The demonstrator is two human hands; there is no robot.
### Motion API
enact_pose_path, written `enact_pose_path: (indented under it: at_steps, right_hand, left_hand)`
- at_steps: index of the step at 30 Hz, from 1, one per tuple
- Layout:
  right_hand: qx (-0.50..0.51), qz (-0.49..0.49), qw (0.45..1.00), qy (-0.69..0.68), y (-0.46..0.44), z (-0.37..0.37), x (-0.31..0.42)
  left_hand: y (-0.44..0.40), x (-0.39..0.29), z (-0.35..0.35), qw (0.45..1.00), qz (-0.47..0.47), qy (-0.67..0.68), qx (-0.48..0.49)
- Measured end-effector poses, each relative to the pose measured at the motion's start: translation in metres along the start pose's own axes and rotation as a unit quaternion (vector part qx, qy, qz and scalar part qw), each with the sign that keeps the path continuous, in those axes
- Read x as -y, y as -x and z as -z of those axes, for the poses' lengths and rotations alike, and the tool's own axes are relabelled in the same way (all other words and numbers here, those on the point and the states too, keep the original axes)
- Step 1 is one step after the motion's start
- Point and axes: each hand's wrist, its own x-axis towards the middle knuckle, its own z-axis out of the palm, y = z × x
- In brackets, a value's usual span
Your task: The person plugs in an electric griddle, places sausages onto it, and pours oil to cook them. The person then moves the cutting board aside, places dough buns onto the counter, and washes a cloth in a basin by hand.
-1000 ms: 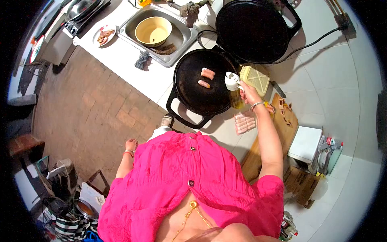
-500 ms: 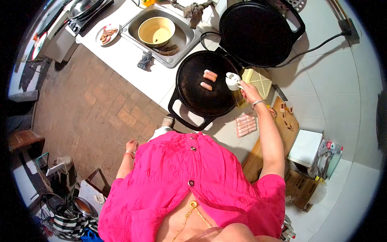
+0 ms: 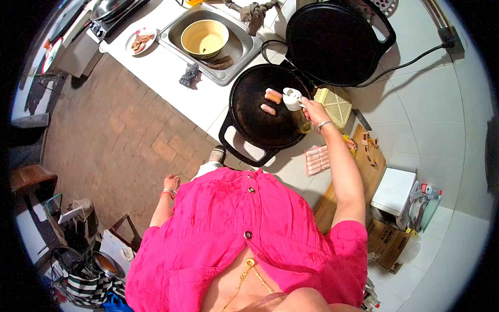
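Note:
My right hand (image 3: 315,111) is wrapped round the handle of an oil jug (image 3: 292,99) with a white top and a see-through body holding yellow liquid. The jug is tilted above the right side of a round black electric griddle (image 3: 254,125). Several short pink sausages (image 3: 273,95) lie on its dark plate, left of the jug. Hanging low at my left side, my left hand (image 3: 171,182) has loosely curled fingers, with nothing visible in them. A pack of sausages (image 3: 317,160) rests on the counter below my right forearm.
The griddle's raised lid (image 3: 332,44) leans at the back. Beside its hinge stands a yellowish plastic box (image 3: 333,105). A wooden board (image 3: 338,195) lies on the right. Leftward are a sink (image 3: 224,78) holding a yellow bowl (image 3: 204,38), a scouring pad (image 3: 189,75), and a plate (image 3: 153,39) of food.
My right hand has moved the oil jug slightly left and up, further over the griddle plate. The view has shifted a little. My left hand stays low at my side.

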Motion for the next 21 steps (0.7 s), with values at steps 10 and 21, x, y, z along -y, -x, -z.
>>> enact_pose_path:
  at_steps: [10, 21]
  right_hand:
    - [0.000, 0.030, 0.999, 0.023, -0.010, -0.010, -0.006]
    - [0.006, 0.080, 0.994, 0.080, -0.006, 0.001, -0.042]
  left_hand:
    - [0.007, 0.015, 0.009, 0.999, -0.024, -0.020, -0.016]
    - [0.008, 0.003, 0.008, 0.993, -0.054, -0.101, -0.022]
